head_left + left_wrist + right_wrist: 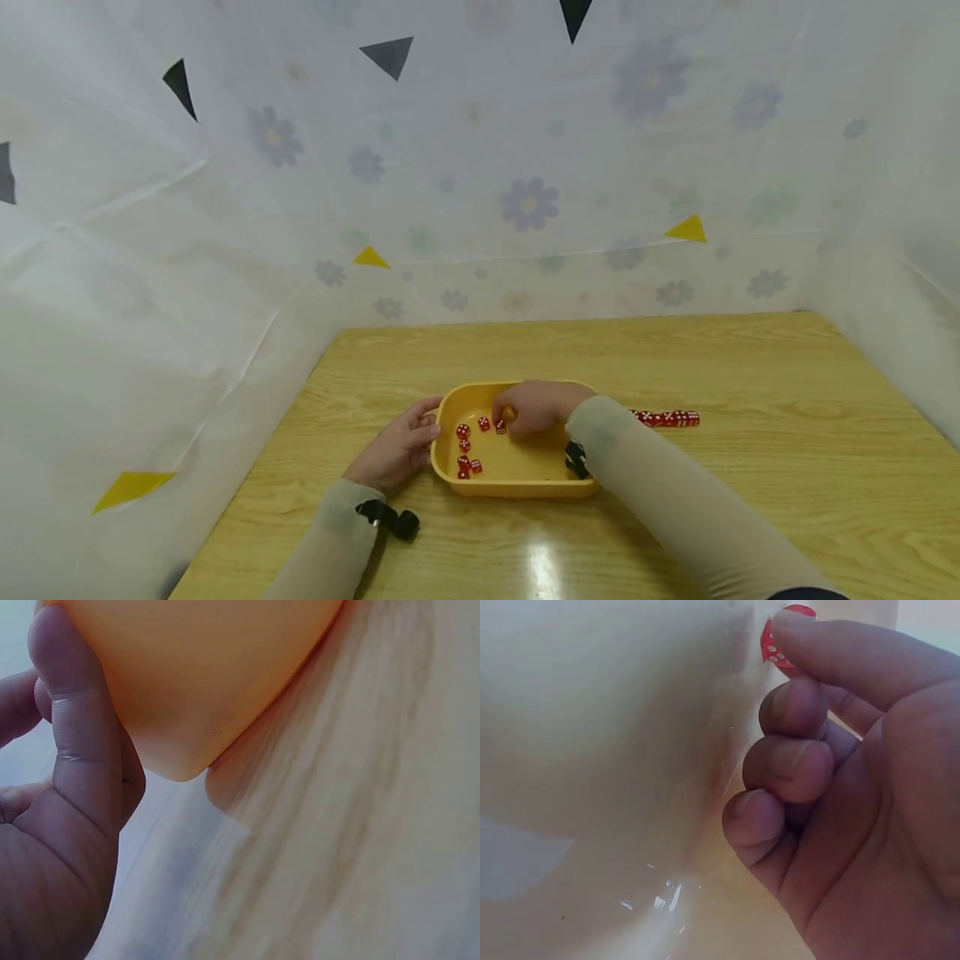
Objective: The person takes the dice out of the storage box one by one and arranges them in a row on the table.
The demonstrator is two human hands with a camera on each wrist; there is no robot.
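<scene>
Left hand (396, 450) braced flat against yellow tray (517, 487), fingers straight, steadying it; right hand (534, 407) inside, fingertips pinching one red die (780, 641) (others loose nearby)

Open wooden table (750, 500) from 1 through 5 o'clock of the yellow tray (510, 487), broken only by a row of red dice (666, 418) at 3 o'clock. Bare table again at 12 o'clock, up to the flowered sheet walls (225, 292). Blocked at 9 o'clock by the left hand (397, 450) against the tray's wall. Crowded inside by the right hand (536, 407) and loose dice (467, 450).
</scene>
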